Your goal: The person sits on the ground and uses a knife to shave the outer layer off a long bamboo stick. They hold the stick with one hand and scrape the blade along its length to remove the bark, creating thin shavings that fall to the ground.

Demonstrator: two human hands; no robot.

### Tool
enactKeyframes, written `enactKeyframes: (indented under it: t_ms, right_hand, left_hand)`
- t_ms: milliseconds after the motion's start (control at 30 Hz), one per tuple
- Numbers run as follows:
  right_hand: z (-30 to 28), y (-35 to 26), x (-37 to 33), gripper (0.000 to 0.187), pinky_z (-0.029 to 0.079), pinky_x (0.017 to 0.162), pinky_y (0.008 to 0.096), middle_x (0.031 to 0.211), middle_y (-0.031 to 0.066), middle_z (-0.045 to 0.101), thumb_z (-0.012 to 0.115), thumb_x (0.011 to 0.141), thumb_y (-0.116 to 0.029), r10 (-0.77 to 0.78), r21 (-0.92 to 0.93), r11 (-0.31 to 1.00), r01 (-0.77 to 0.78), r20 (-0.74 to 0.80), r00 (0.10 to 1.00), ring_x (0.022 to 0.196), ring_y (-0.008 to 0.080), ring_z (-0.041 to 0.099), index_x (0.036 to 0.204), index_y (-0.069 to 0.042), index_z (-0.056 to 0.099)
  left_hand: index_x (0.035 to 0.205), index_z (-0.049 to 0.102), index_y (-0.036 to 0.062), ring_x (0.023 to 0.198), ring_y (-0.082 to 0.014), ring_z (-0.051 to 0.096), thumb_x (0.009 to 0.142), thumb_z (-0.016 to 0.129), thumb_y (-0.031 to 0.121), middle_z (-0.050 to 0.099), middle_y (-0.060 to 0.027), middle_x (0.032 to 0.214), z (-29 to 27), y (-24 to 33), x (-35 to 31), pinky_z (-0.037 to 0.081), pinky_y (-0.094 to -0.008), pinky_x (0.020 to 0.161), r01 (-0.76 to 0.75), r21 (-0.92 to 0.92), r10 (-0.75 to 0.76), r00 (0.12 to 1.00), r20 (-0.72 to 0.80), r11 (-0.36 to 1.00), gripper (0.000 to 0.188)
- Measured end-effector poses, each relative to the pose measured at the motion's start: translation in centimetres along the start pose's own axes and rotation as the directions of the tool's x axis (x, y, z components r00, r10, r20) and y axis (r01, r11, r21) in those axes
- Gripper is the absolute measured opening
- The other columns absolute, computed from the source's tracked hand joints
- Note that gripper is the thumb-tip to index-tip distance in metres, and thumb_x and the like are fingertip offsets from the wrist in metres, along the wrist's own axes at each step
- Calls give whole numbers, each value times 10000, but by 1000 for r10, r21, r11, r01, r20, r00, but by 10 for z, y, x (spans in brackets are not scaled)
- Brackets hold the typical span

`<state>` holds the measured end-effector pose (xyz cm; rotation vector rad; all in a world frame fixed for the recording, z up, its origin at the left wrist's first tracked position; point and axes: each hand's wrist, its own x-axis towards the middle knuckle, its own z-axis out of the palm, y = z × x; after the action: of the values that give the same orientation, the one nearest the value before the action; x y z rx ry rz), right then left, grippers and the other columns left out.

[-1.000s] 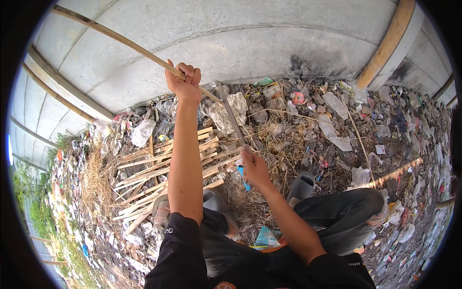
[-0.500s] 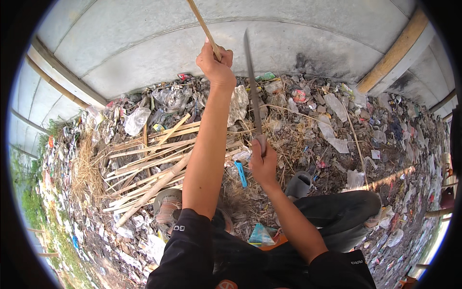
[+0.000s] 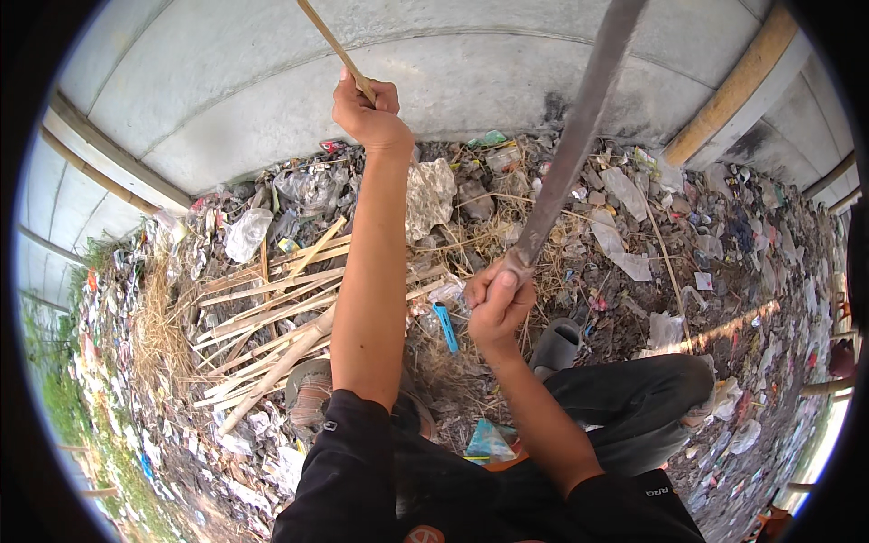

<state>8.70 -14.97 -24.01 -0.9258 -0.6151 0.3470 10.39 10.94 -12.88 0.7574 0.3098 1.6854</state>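
Note:
My left hand (image 3: 373,113), on the stretched-out arm, is closed round the lower end of a thin bamboo strip (image 3: 328,34) that slants up and left past the picture's top. My right hand (image 3: 501,303) grips the handle of a machete (image 3: 579,127), its long dark blade rising up and right, apart from the strip. Its tip runs out of view at the top. Beneath my left forearm lies a loose pile of split bamboo strips (image 3: 272,308). A blue plastic piece (image 3: 445,328) lies on the ground just left of my right hand.
Litter and scraps of plastic cover the ground (image 3: 634,299). Ahead stands a grey concrete wall (image 3: 453,90) with a bamboo pole (image 3: 733,90) leaning at the right. Dry straw (image 3: 163,317) lies to the left. A grey sandal (image 3: 557,344) shows beside my bent leg (image 3: 634,398).
The machete has tilted to the right and its blade looks larger and nearer. My left hand has shifted slightly left and down with the bamboo strip, still held.

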Motion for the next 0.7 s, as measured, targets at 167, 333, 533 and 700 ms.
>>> enactKeyframes:
  t_ms: [167, 333, 533, 700]
  right_hand:
    - [-28, 72, -43, 443, 373, 447, 334, 604, -19, 426, 530, 1064, -427, 890, -147, 291, -945, -322, 324, 456, 82, 374, 784, -88, 476]
    - [-47, 46, -22, 420, 379, 447, 332, 623, -6, 418, 500, 1085, -389, 696, -147, 700, -699, -77, 714, 478, 72, 383, 790, -90, 479]
    - [7, 26, 0, 319, 355, 452, 287, 617, -11, 479, 577, 1052, -310, 135, 54, 989, -134, -5, 991, 477, 73, 430, 867, -53, 534]
    - [-60, 145, -89, 424, 464, 523, 325, 736, 96, 652, 543, 1045, -405, 476, -817, 544, -193, 111, 872, 557, 163, 592, 983, 5, 630]
  left_hand:
    - [618, 406, 122, 424, -97, 213, 991, 414, 423, 308, 22, 480, -3, 17, -2, 175, -258, 431, -90, 51, 95, 989, -110, 995, 479]
    - [605, 406, 113, 435, -104, 229, 960, 433, 486, 327, 11, 496, -16, 20, 8, 232, -240, 448, -119, 52, 124, 986, -113, 992, 516]
    - [669, 341, 141, 451, -78, 268, 980, 469, 455, 306, 37, 527, -23, 15, 19, 169, -250, 454, -140, 70, 147, 983, -114, 988, 460]
    - [697, 341, 140, 449, -80, 267, 982, 475, 468, 303, 34, 531, -7, 9, 15, 169, -252, 457, -117, 52, 123, 984, -128, 992, 455]
